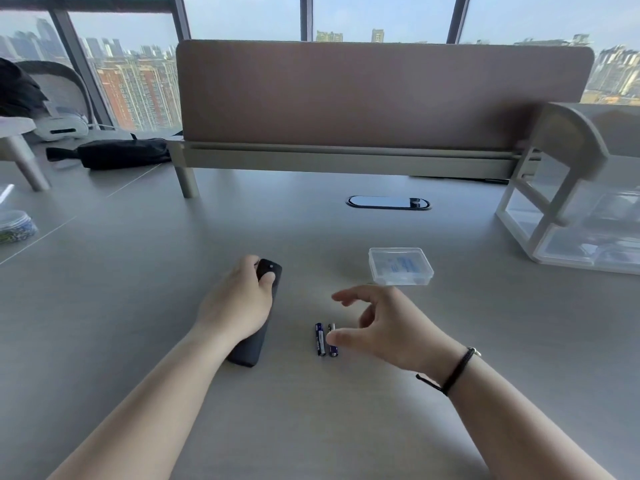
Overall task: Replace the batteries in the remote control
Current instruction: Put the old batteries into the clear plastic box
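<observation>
Our left hand (239, 303) grips the remote (258, 317), its length running near to far. Our right hand (384, 327) hovers loose and empty over two batteries (325, 339), lying parallel just right of the remote.

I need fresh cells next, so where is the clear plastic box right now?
In the head view, the clear plastic box sits closed on the desk, right of centre, just beyond the right hand and further away than the two batteries.

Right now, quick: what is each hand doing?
Left hand: holds the black remote on the desk, thumb on its top.
Right hand: open, holding nothing, fingers loosely spread over the two batteries.
</observation>
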Tool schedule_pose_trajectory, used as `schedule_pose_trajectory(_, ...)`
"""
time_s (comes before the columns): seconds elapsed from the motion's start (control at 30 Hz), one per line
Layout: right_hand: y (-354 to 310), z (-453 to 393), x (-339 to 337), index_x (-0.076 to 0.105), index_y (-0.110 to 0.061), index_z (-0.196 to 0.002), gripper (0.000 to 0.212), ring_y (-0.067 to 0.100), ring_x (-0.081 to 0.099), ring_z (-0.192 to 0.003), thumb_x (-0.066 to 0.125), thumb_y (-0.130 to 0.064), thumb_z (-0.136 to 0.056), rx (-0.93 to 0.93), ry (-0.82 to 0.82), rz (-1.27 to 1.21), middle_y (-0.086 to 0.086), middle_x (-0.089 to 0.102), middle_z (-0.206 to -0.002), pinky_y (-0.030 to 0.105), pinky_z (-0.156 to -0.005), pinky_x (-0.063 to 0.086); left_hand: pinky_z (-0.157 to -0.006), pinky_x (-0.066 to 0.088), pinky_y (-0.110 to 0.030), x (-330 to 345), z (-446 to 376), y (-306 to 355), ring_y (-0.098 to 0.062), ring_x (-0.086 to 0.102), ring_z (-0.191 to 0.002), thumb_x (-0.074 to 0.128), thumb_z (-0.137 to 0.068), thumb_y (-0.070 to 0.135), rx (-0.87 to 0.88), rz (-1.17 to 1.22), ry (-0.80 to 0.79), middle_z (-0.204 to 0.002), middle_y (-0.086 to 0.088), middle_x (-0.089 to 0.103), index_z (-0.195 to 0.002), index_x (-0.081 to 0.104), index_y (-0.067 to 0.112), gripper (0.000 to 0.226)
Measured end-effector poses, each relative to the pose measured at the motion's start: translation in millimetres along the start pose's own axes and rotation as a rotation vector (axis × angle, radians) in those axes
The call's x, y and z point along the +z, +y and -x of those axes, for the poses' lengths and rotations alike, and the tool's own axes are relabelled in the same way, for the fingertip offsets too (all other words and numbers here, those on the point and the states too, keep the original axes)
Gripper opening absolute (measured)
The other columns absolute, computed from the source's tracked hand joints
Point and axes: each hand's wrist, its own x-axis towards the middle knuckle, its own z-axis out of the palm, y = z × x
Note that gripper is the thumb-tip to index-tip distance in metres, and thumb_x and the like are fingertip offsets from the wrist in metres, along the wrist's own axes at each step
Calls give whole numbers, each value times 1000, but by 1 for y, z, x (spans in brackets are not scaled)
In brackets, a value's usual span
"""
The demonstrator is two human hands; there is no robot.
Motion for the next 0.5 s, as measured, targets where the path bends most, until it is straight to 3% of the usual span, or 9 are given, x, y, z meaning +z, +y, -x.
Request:
schedule_pose_trajectory(0.07, 3, -2, -1, 67, -35, -121, 56, 0, 53, -58, 86, -42, -70, -18, 29, 43, -16, 62, -103, 9, -59, 39, -93, 41, -41, 1, -1, -4, -37, 50, -125, 44, -101, 35, -1, -67, -2, -140, -14, 55, -144, 38, 16, 48)
schedule_pose_trajectory(0.17, 10, -6, -7, 67, -35, -121, 54, -1, 51, -67, 84, -45, -71, -29, 121, 138, -15, 59, -108, 15, -70, 40, -93, 41, -44, 1, 2, -6, -38, 50, -124, 41, -101, 38, 19, -163, 0, -139, -16, 53, -147, 30, 19, 51)
schedule_pose_trajectory(0.27, 18, -10, -14, 67, -34, -121, 51, 3, 55, -98, 82, -46, -73, -17, 255, 265, -11, 58, -114, 21, -83, 40, -88, 43, -44, -3, 10, 1, -35, 51, -123, 37, -100, 44, 36, -342, 22, -139, -13, 51, -149, 26, 22, 55)
schedule_pose_trajectory(0.33, 24, -13, -19, 68, -31, -121, 52, 15, 50, -119, 82, -45, -73, -1, 357, 329, -7, 58, -122, 25, -93, 39, -85, 45, -43, -4, 17, 9, -32, 50, -124, 39, -98, 50, 144, -334, 116, -135, -10, 53, -144, 36, 23, 54)
schedule_pose_trajectory(0.4, 30, -16, -23, 66, -28, -125, 57, 22, 45, -127, 82, -46, -73, 25, 425, 368, -5, 56, -132, 32, -103, 36, -79, 48, -41, -1, 30, 20, -29, 57, -114, 39, -94, 57, 324, -255, 167, -122, -4, 59, -132, 49, 29, 49)
schedule_pose_trajectory(0.5, 40, -21, -27, 57, -29, -136, 67, 22, 32, -142, 79, -47, -75, 89, 437, 392, -6, 43, -152, 38, -112, 28, -71, 51, -34, 12, 55, 36, -19, 66, -94, 28, -88, 73, 568, -263, 44, -110, 8, 59, -124, 49, 38, 55)
